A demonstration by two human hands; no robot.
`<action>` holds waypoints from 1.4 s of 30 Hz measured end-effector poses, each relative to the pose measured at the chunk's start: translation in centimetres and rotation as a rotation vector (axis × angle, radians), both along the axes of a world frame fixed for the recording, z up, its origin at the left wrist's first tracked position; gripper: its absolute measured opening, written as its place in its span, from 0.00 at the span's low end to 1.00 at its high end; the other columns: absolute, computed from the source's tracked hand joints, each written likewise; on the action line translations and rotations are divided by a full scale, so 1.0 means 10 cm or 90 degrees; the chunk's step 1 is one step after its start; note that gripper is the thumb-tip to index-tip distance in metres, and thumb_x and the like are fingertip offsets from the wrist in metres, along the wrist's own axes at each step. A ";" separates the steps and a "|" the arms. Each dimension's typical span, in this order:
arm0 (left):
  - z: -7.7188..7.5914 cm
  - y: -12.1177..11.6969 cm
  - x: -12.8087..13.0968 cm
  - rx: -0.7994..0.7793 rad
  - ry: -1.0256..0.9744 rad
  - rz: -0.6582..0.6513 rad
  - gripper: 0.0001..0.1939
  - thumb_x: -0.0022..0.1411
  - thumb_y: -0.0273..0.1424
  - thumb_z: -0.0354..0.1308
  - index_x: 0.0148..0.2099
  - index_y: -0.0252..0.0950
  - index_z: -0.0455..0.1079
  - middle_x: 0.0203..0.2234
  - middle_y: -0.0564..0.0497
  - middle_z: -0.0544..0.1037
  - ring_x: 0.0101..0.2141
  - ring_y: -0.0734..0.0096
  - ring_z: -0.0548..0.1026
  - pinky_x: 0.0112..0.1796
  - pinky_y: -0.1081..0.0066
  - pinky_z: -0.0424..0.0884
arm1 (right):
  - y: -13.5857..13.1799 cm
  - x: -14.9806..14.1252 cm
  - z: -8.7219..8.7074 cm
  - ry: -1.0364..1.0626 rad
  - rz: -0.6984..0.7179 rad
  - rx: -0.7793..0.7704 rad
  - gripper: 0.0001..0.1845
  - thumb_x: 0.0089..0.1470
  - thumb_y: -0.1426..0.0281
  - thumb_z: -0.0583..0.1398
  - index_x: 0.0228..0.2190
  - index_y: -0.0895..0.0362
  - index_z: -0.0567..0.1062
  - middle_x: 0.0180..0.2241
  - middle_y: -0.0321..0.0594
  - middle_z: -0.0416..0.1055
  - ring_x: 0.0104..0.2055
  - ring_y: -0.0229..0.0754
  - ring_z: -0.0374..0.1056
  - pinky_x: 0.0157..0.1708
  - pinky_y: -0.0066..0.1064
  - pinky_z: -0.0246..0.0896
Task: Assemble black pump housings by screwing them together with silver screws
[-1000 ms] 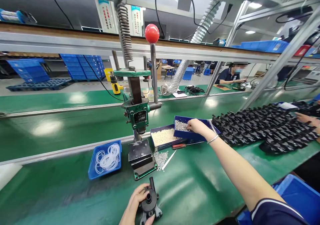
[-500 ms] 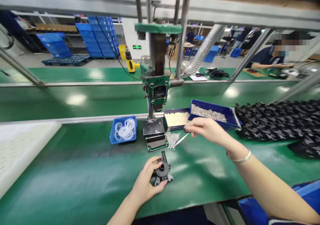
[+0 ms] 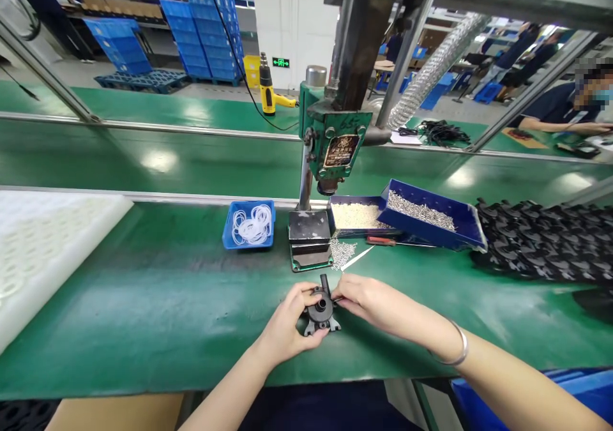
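Note:
A round black plastic housing (image 3: 320,306) with a short pipe and grey feet lies on the green bench mat. My left hand (image 3: 293,316) is closed around its left side, thumb at the bottom edge and fingers on top. My right hand (image 3: 355,295) pinches at the housing's right edge; a tiny shiny thing shows at the fingertips, too small to name. Just beyond the hands are a pile of tiny silvery pieces (image 3: 341,253), white tweezers (image 3: 357,258) and a red-handled screwdriver (image 3: 382,241).
A green bench press (image 3: 341,147) stands over its base block (image 3: 310,226). Beside it are a blue tray of white rings (image 3: 272,221), a bin of cream pieces (image 3: 335,232) and a bin of screws (image 3: 467,232). Black parts (image 3: 541,239) are heaped right; white foam (image 3: 52,252) lies left.
My right hand has come from beside the bins down to the housing's right edge, uncovering the screwdriver. My left hand still grips the housing. The camera view has tilted downward.

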State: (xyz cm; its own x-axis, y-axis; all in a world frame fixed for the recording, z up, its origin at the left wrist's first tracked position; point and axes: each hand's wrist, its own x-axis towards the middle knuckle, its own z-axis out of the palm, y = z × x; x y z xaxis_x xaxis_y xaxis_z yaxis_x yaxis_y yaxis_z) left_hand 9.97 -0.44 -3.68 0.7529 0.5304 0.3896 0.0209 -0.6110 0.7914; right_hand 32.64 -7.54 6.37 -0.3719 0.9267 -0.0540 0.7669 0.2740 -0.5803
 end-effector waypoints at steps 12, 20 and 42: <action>-0.02 0.00 0.01 0.001 -0.008 -0.011 0.32 0.55 0.27 0.66 0.59 0.41 0.58 0.55 0.40 0.65 0.57 0.56 0.67 0.55 0.55 0.70 | -0.07 -0.08 0.06 -0.064 -0.005 -0.016 0.08 0.66 0.75 0.54 0.45 0.57 0.69 0.40 0.43 0.70 0.39 0.44 0.69 0.40 0.35 0.66; -0.02 0.00 0.00 0.014 -0.011 -0.008 0.33 0.55 0.27 0.67 0.60 0.41 0.58 0.55 0.39 0.65 0.57 0.56 0.67 0.54 0.55 0.70 | -0.08 -0.08 0.02 -0.058 0.004 -0.003 0.09 0.66 0.75 0.53 0.47 0.56 0.68 0.39 0.41 0.69 0.37 0.42 0.68 0.38 0.34 0.67; -0.04 0.00 -0.01 0.003 0.002 -0.011 0.33 0.55 0.27 0.66 0.60 0.42 0.57 0.56 0.39 0.64 0.57 0.55 0.68 0.53 0.55 0.71 | -0.20 0.36 -0.03 -0.176 -0.111 0.407 0.16 0.63 0.76 0.55 0.50 0.58 0.73 0.46 0.51 0.75 0.50 0.49 0.71 0.51 0.42 0.69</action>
State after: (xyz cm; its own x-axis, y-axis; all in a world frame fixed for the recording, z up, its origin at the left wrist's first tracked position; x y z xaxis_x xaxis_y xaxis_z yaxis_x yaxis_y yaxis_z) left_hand 9.91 -0.39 -4.08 0.7635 0.5153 0.3892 0.0131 -0.6149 0.7885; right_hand 36.26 -9.55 6.08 -0.2671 0.8531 0.4482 0.9261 0.3558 -0.1253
